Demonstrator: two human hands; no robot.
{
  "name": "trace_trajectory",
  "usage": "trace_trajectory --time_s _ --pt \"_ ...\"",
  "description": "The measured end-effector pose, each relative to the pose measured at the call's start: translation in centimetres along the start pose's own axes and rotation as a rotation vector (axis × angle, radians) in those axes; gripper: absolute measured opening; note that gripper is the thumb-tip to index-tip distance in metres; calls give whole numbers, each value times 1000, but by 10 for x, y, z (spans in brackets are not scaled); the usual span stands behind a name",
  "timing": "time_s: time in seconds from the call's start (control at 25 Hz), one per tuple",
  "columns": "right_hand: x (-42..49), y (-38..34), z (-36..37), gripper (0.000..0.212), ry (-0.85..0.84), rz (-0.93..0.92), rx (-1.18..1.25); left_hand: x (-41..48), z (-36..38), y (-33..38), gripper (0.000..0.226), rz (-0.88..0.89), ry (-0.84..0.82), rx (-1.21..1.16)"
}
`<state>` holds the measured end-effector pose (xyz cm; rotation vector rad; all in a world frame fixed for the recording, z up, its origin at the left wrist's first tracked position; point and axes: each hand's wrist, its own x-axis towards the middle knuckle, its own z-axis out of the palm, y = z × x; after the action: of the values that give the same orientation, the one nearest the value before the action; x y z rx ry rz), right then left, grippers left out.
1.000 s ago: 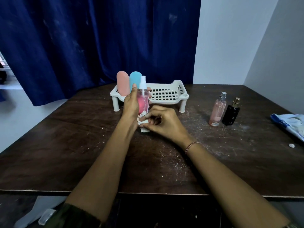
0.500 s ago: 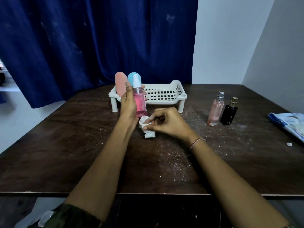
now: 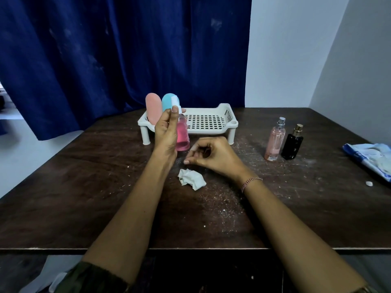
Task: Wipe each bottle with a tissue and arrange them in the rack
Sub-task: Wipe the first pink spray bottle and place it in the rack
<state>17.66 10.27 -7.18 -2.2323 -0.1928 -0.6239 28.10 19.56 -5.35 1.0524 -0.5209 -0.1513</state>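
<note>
Bottle (image 3: 183,140) sits gripped in the left hand (image 3: 166,132), lifted higher, the rack (image 3: 211,131) just beyond it. The tissue (image 3: 191,181) has dropped onto the table (image 3: 84,187) just below the right hand (image 3: 213,155), which is loosely curled and empty. Wiping looks finished; racking comes next.

My left hand (image 3: 167,132) grips the clear spray bottle of pink liquid (image 3: 183,139) upright before the white perforated plastic rack (image 3: 208,121). Right hand (image 3: 213,154) loosely curled, holding nothing. Crumpled white tissue (image 3: 191,179) lies on the dark wooden worktop (image 3: 84,197), just beside it.
</note>
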Motion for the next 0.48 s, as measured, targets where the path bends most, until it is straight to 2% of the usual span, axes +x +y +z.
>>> trace_trajectory --time_s 0.12,0.28,0.36,0.48 --pt "1 1 1 20 114 -9 74 -2 0 1 48 -2 -43 -1" --pt "1 3 6 28 201 -26 18 -9 7 1 12 19 -95 -48" --pt "3 5 10 35 234 -63 -75 -11 8 -1 17 21 -132 -55" --pt "5 6 15 40 276 -75 -86 -10 6 -3 31 36 -132 -30"
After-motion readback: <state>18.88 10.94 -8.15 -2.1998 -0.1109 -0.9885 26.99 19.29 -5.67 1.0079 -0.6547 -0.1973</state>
